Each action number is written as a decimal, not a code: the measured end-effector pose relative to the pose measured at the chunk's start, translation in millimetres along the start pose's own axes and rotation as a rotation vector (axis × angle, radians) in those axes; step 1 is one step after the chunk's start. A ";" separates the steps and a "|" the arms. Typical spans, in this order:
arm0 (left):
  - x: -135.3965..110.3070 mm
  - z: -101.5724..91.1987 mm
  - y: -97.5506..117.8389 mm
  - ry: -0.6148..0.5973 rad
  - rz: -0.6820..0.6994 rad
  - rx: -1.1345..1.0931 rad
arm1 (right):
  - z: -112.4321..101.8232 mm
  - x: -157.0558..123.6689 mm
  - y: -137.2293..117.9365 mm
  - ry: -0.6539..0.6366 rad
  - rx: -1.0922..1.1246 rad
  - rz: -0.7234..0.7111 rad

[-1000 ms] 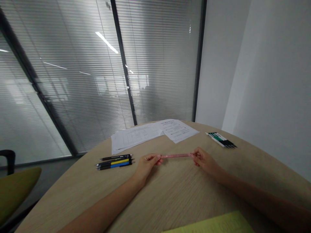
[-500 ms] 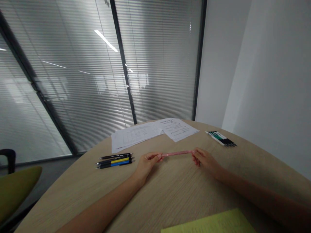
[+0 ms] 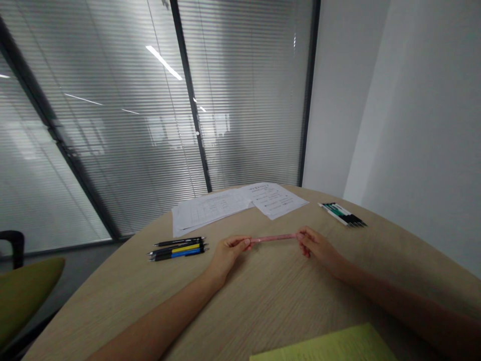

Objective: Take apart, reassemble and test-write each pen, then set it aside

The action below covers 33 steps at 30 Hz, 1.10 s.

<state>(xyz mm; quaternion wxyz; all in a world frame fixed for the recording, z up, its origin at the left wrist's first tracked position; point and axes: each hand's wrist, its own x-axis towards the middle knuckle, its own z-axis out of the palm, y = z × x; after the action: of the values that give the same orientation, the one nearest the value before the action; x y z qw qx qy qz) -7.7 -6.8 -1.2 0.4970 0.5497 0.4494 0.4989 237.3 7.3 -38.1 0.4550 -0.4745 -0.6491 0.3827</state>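
Hands (image 3: 274,248) pinching apparently pink pen (image 3: 273,237) ends.

A slim pink pen (image 3: 273,237) lies crosswise above the middle of the round pale wooden table (image 3: 263,301), held at its left end by the left hand (image 3: 227,253) and at its right end by the right hand (image 3: 319,246). To the left of the left hand lies a row of black, yellow and blue pens (image 3: 177,249). Behind the pink pen, toward the slatted glass partition (image 3: 150,115), lie white printed paper sheets (image 3: 233,204). Right of these, near the table's far right edge, lies a bundle of green, white and black pens (image 3: 342,214). A yellow paper pad (image 3: 330,346) lies at the near edge, in front of the right forearm. A green-cushioned chair (image 3: 26,291) stands left of the table.
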 end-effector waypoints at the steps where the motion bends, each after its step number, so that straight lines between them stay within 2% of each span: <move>1: 0.6 -0.5 -0.8 0.008 0.001 -0.002 | 0.8 0.1 -1.7 0.003 0.020 0.000; 6: 1.3 -0.6 -1.5 0.006 -0.019 -0.015 | 2.9 -0.1 -4.6 0.022 0.084 0.001; 15: -0.2 0.6 1.6 0.019 -0.026 0.012 | -2.3 1.7 6.8 0.034 -0.156 0.003; 22: 0.0 -0.6 0.3 0.038 -0.033 -0.026 | 4.0 2.3 -2.1 0.057 0.129 0.007; 29: -0.3 0.1 0.9 0.018 -0.030 -0.031 | -2.3 3.5 8.6 0.030 -0.081 0.015; 33: 0.1 0.8 1.3 0.023 -0.028 -0.024 | -2.4 2.4 7.2 0.039 -0.131 0.015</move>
<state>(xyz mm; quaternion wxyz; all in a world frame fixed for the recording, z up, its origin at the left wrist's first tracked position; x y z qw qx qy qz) -6.9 -7.0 0.0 0.5054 0.5315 0.4567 0.5035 241.2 11.7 -43.5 0.4325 -0.5155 -0.6602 0.3337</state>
